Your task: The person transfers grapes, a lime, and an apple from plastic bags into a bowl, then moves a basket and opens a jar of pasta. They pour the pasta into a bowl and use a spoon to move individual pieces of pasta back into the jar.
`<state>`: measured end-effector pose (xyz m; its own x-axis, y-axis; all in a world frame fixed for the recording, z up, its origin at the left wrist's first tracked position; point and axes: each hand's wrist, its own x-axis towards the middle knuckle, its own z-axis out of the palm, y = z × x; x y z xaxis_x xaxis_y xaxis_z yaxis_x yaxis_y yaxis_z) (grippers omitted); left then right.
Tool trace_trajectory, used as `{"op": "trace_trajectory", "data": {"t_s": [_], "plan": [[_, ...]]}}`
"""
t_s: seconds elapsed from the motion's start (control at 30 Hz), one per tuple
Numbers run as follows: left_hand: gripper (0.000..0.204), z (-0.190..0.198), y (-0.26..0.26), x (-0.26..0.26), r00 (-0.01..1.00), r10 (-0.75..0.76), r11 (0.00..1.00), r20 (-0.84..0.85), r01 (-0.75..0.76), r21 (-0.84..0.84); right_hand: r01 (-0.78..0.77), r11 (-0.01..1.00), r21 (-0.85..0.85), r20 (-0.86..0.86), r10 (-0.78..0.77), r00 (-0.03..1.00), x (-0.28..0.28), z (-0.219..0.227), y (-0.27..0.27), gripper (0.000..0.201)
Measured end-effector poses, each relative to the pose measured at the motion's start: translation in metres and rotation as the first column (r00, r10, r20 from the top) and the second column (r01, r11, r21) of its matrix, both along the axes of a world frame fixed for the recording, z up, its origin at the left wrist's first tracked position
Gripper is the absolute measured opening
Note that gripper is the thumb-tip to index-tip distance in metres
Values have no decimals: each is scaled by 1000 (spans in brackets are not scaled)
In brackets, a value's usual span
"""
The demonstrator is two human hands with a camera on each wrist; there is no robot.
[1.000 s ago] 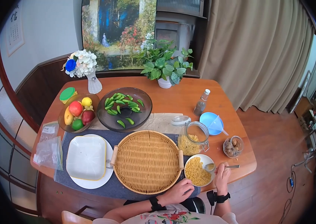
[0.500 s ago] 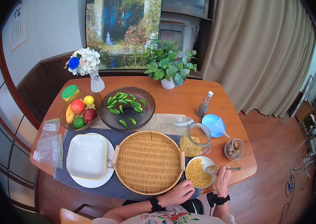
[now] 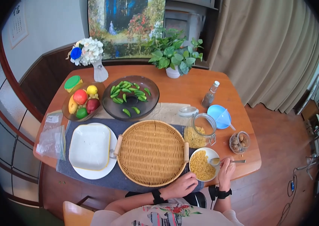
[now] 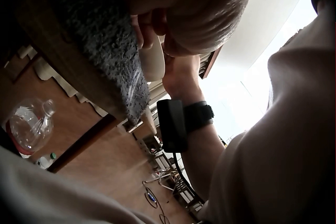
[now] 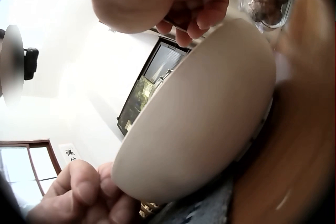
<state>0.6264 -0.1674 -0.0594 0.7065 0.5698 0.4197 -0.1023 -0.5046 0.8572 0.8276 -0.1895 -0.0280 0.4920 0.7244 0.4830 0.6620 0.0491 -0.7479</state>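
Note:
In the head view, a white bowl (image 3: 213,153) holding small yellow pasta pieces (image 3: 201,167) sits at the table's near right edge. My right hand (image 3: 225,171) grips the handle of a metal spoon (image 3: 215,161), whose head is over the bowl's right side. My left hand (image 3: 182,185) is at the bowl's near left rim, fingers curled against it. From the right wrist, the bowl's outer wall (image 5: 205,113) fills the middle, with the left fingertips at its lower edge. Behind the bowl stands an open glass jar (image 3: 204,130) of similar pasta.
Left of the bowl lies a round wicker tray (image 3: 152,154), then a white square dish (image 3: 89,147) on a plate. A walnut jar (image 3: 239,142), a blue bowl (image 3: 219,116) with a funnel and a bottle (image 3: 210,95) stand right. Green peppers fill a dark dish (image 3: 150,109) farther back.
The head view has tilted, so the table sits higher in the picture. Both hands keep nearly the same places at the bowl, and the spoon stays over it.

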Motion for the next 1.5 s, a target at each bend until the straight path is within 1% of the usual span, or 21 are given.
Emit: {"op": "trace_trajectory", "data": {"t_s": [0.03, 0.1, 0.13, 0.2, 0.23, 0.3, 0.47, 0.53, 0.7, 0.77, 0.83, 0.87, 0.9, 0.97, 1.0, 1.13, 1.2, 1.23, 1.3, 1.43, 1.5], "plan": [[9, 1, 0, 0, 1000, 2, 1000, 15, -2, 10, -7, 1000, -20, -4, 7, 1000, -1, 0, -1, 31], [8, -1, 1, 1, 1000, 11, 999, 17, -11, 34, -8, 999, 31, 40, 7, 999, -4, 0, 1, 32], [8, -2, 0, 2, 1000, 26, 1000, 13, -26, 14, -23, 1000, 10, 36, 22, 999, -4, -2, 0, 32], [7, -5, 0, 2, 998, 43, 995, 54, -47, 86, 11, 1000, 26, 42, -12, 999, -1, -10, 1, 32], [7, -5, -1, 2, 996, 71, 995, 48, -74, 66, -16, 1000, 6, 37, 16, 999, -1, -11, 1, 32], [7, -6, 0, 2, 997, 50, 992, 54, -56, 110, -5, 1000, 29, -9, 5, 1000, 0, -14, 1, 31], [7, -7, -1, 2, 997, 68, 993, 25, -70, 95, -3, 998, 55, -70, 7, 998, -3, -17, 5, 32], [7, -6, -2, 2, 996, 78, 991, 44, -83, 103, 17, 998, 63, -24, -16, 1000, -4, -14, 6, 32], [6, -4, -1, 3, 995, 85, 991, 54, -90, 95, 25, 999, 29, -57, -24, 998, -3, -11, 6, 34], [5, -3, 0, 2, 996, 73, 990, 58, -79, 119, 20, 1000, -5, -69, -20, 997, -2, -11, 3, 34], [5, -5, -1, 3, 994, 90, 989, 59, -96, 109, 24, 1000, 18, -86, -22, 996, 1, -12, 3, 34], [5, -6, -1, 3, 993, 94, 989, 67, -101, 112, 7, 1000, 7, -128, -6, 992, -1, -11, 2, 33], [5, -5, -1, 2, 992, 95, 987, 77, -104, 119, -8, 1000, -4, -136, 8, 991, -1, -12, 2, 33], [5, -4, 0, 0, 995, 81, 988, 64, -89, 126, -17, 998, 59, -119, 24, 993, 0, -12, 2, 36], [5, -3, 0, -1, 994, 82, 989, 67, -90, 121, -37, 998, 46, -125, 42, 991, 0, -10, 0, 35], [5, -4, 0, 1, 995, 83, 985, 57, -90, 144, -4, 998, 59, -130, 11, 991, -1, 0, -5, 33], [5, -3, 1, 2, 997, 64, 988, 53, -70, 139, -1, 992, -128, -101, -12, 995, 6, 0, -12, 29], [5, -3, 1, 1, 997, 68, 990, 36, -72, 125, 10, 992, -126, -100, -22, 995, 8, 2, -14, 29], [5, -1, 0, 0, 997, 72, 990, 33, -76, 116, 39, 983, -178, 8, -39, 999, 11, 4, -16, 28], [6, -3, 0, 2, 996, 78, 988, 48, -83, 126, 106, 975, -196, 42, -99, 994, 14, 7, -18, 28], [6, -3, 1, 2, 996, 69, 989, 56, -76, 128, 97, 969, -227, -2, -100, 995, 15, 6, -18, 27]]}}
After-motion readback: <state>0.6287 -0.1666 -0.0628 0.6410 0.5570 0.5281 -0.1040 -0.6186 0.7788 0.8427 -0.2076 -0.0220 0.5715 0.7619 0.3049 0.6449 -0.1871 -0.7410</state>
